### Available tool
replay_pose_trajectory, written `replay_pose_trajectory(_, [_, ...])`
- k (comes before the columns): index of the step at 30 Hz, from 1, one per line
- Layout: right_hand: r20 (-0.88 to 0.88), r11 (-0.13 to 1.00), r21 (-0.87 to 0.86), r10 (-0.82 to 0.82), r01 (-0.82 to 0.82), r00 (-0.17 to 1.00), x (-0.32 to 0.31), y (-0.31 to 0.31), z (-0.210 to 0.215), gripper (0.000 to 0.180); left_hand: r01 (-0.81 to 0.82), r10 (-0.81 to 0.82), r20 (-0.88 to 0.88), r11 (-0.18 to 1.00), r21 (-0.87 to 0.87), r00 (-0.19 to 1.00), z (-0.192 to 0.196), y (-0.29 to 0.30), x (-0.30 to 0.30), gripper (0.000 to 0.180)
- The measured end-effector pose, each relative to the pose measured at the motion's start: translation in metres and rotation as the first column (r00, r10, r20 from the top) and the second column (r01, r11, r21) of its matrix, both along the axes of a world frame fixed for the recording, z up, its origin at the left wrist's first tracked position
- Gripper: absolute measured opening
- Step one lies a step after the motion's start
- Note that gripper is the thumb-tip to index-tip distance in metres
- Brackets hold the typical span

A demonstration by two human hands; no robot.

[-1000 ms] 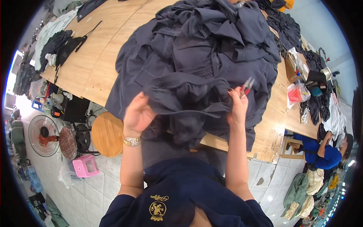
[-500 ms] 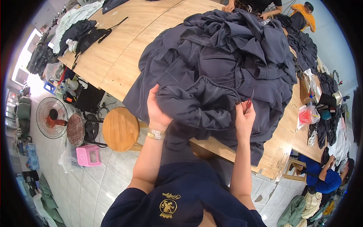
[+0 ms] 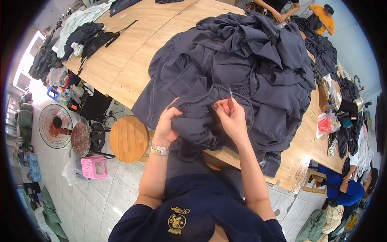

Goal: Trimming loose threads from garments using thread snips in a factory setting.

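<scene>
My left hand (image 3: pixel 165 128) is closed on the gathered edge of a dark grey garment (image 3: pixel 192 128), thumb on top and fingers under the cloth. The garment has an elastic-looking waistband and hangs over the table's near edge. In my right hand (image 3: pixel 235 123) are small thread snips (image 3: pixel 230 98) with a red handle, their thin pointed end standing up past my fingers. The fingertips of that hand are pinched close to the cloth, inside the curve of the waistband; whether they also grip the fabric, I cannot tell. Beyond both hands rises a large pile of similar dark grey garments (image 3: pixel 258 44).
The pile covers much of the wooden table (image 3: pixel 133 60). A round wooden stool (image 3: pixel 129 138), a pink plastic stool (image 3: pixel 94 167) and a fan (image 3: pixel 55 126) stand at left. Co-workers sit across the table and at right, one in blue (image 3: pixel 350 192). A plastic bag (image 3: pixel 328 122) lies at right.
My right hand has moved left with the snips, toward the left hand and into the waistband's curve. The left hand has shifted slightly, its fingers now curled over the cloth.
</scene>
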State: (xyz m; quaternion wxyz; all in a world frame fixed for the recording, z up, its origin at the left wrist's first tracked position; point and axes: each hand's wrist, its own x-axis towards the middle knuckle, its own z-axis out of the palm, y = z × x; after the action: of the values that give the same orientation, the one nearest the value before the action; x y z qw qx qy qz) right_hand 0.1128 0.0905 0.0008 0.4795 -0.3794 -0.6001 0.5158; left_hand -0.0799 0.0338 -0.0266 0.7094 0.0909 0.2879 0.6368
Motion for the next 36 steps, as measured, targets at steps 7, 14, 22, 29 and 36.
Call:
replay_pose_trajectory(7, [0.191, 0.987, 0.04, 0.143, -0.154, 0.971, 0.004, -0.003, 0.005, 0.022, 0.024, -0.014, -0.054, 0.983, 0.181, 0.998, 0.01, -0.004, 0.011, 0.048])
replay_pose_trajectory(14, [-0.41, 0.992, -0.116, -0.088, 0.044, 0.908, 0.029, 0.005, 0.04, 0.031, 0.019, -0.025, 0.071, 0.996, 0.088, 0.997, 0.007, -0.005, 0.007, 0.046])
replay_pose_trajectory(22, [-0.165, 0.996, -0.091, -0.005, -0.01, 0.986, 0.011, -0.001, 0.037, 0.033, 0.095, -0.128, 0.255, 0.986, 0.136, 0.959, 0.01, -0.007, 0.012, 0.043])
replay_pose_trajectory(29, [0.024, 0.985, -0.006, 0.172, -0.172, 0.985, 0.001, 0.0, 0.043, 0.014, 0.144, -0.032, -0.559, 0.977, 0.157, 0.829, 0.051, -0.009, 0.024, 0.049])
replay_pose_trajectory(36, [0.221, 0.986, 0.044, 0.145, -0.159, 0.964, 0.004, 0.002, 0.033, 0.036, 0.206, 0.256, -0.874, 0.909, 0.364, 0.413, 0.044, -0.005, 0.028, 0.057])
